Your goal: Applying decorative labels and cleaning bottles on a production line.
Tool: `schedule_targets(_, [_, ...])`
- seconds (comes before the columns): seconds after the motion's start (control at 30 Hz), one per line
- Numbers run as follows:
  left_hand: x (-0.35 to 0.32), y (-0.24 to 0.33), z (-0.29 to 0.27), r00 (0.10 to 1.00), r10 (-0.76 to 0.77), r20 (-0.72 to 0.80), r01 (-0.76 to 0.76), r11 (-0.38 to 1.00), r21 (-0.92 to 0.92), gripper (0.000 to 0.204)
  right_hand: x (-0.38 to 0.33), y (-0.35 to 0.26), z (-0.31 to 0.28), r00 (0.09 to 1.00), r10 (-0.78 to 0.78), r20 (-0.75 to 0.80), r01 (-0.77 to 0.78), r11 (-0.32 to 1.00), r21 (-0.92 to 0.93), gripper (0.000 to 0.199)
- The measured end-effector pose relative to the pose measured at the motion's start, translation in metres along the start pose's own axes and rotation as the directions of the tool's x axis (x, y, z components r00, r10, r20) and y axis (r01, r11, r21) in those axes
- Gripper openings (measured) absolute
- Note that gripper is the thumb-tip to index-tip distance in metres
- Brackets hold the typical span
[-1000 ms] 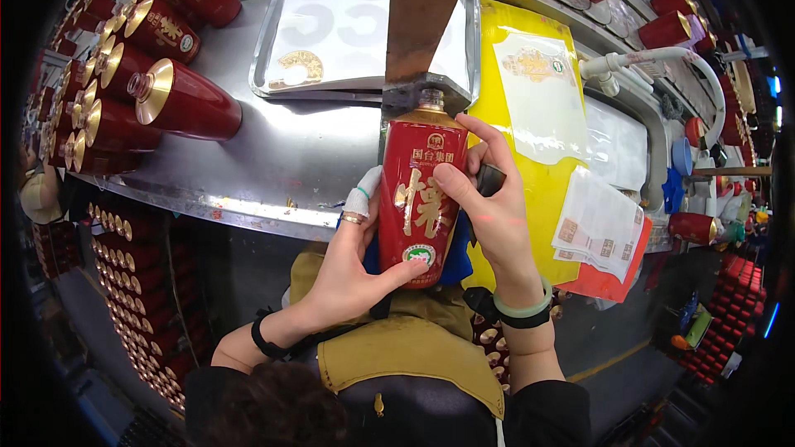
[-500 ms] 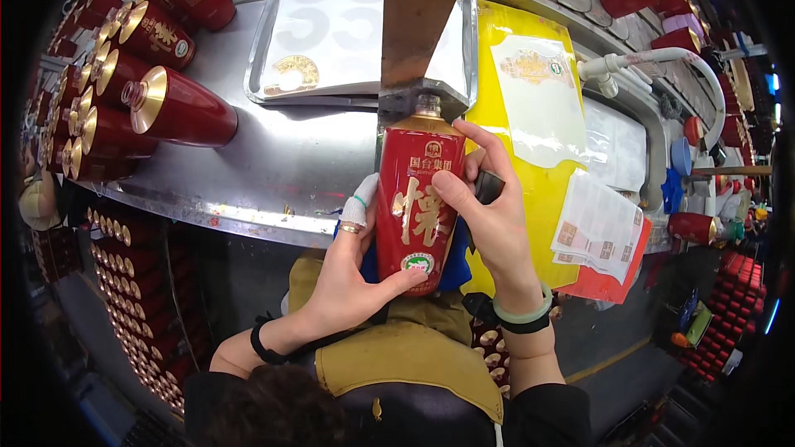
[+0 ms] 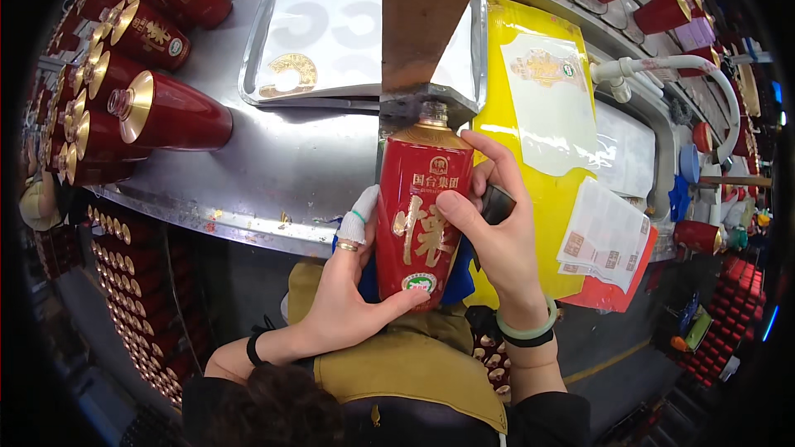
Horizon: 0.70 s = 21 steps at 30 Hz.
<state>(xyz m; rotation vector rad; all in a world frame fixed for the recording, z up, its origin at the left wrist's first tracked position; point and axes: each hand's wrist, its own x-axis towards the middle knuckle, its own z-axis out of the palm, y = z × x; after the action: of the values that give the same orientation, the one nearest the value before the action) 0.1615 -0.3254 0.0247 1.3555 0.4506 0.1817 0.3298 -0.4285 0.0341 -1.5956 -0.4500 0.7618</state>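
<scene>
A glossy red bottle (image 3: 406, 161) with a gold shoulder, gold lettering and a round green-and-white sticker (image 3: 419, 283) near its base lies between my two hands. Its open neck points away from me, close to a dark block under the brown post. My left hand (image 3: 341, 298) supports the left side and base, thumb beside the sticker; a white cover wraps one fingertip. My right hand (image 3: 497, 232) grips the right side, thumb pressed on the front by the lettering. Partly hidden under the right fingers is a small black object (image 3: 495, 205) whose kind I cannot make out.
A brown post (image 3: 422, 16) rises before me. Left of it sits a metal tray (image 3: 251, 58) of sticker sheets, with several red bottles (image 3: 178, 116) further left. To the right are a yellow sheet (image 3: 513, 199), a white sticker sheet (image 3: 551, 116), small label sheets (image 3: 604, 232) and a white tap (image 3: 662, 66).
The bottle and both hands sit slightly lower in the picture, with the right hand a little further right. The surroundings have shifted slightly too. Both hands keep their hold.
</scene>
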Motion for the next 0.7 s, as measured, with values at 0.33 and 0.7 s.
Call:
schedule_targets(0.33, [0.0031, 0.0015, -0.0018, 0.997, -0.069, 0.025, 0.069, 0.997, -0.025, 0.108, 0.0009, -0.0018, 0.0003, 1.000, 0.012, -0.003, -0.012, 1.000, -0.021, 0.065])
schedule_targets(0.7, [0.0030, 0.0001, -0.0022, 0.998, -0.056, 0.032, 0.057, 0.998, -0.028, 0.107, 0.0007, -0.0012, 0.0019, 1.000, 0.024, -0.015, -0.024, 1.000, -0.017, 0.065])
